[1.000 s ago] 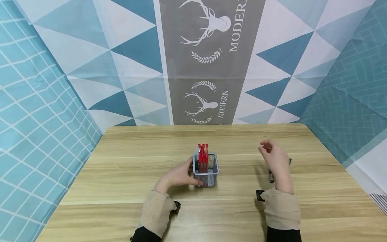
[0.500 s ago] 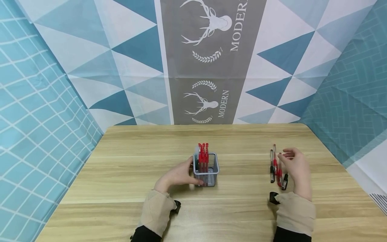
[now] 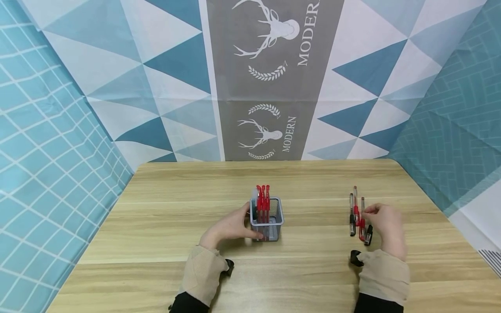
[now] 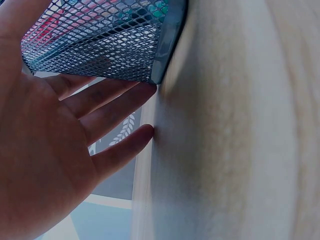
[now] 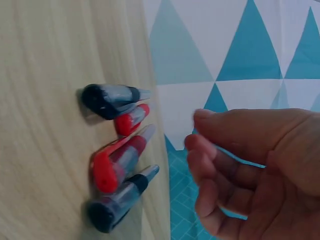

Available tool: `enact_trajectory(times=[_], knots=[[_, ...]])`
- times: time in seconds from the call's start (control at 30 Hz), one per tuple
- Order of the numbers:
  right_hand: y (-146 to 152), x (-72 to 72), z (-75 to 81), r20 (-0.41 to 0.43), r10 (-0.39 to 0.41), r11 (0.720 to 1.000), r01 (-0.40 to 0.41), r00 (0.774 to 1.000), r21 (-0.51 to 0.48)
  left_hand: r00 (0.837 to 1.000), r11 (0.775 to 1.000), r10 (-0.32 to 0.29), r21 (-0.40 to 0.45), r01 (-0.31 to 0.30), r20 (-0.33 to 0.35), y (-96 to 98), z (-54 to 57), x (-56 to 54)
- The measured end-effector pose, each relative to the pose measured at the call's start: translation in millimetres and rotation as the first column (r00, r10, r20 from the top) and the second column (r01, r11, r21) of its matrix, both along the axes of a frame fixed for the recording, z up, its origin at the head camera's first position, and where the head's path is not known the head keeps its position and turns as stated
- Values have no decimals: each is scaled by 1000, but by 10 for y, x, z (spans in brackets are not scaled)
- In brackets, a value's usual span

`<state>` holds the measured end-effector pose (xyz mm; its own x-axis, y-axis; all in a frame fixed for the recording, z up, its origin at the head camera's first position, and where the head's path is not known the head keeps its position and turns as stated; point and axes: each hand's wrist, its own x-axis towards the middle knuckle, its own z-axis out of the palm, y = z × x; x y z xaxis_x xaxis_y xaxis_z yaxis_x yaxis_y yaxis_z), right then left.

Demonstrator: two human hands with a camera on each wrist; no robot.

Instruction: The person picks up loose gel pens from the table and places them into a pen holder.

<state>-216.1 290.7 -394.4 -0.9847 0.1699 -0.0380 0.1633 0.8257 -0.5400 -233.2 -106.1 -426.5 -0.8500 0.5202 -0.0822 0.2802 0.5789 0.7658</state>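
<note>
A grey mesh pen holder stands upright on the table. My left hand holds it from the left, thumb across the front and fingers along another side. Red-capped pens stand inside, beside a pale-topped one. In the left wrist view, the mesh wall lies against the fingers. On the right, my right hand hovers over loose pens: two with red caps and two with black caps. Its fingers are loosely bent with nothing between them, and the right wrist view shows a gap to the pens.
The wooden table carries the pen holder near its middle and the loose pens to the right. A patterned cloth hangs behind the back edge. Blue cloths hang at both sides.
My right hand has moved right and toward me, then lowered to the loose pens, uncovering them on the left. My left hand and the pen holder stay in place.
</note>
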Motion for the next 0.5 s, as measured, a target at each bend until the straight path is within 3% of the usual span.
enact_trajectory(times=[0.27,0.5], knots=[[16,-64,-67,121,46,998,-50,992,36,1000,1000,0,8,0,7,2,1,2],[2,-97,-110,150,59,998,-61,987,12,1000,1000,1,7,-1,6,4,15,12]])
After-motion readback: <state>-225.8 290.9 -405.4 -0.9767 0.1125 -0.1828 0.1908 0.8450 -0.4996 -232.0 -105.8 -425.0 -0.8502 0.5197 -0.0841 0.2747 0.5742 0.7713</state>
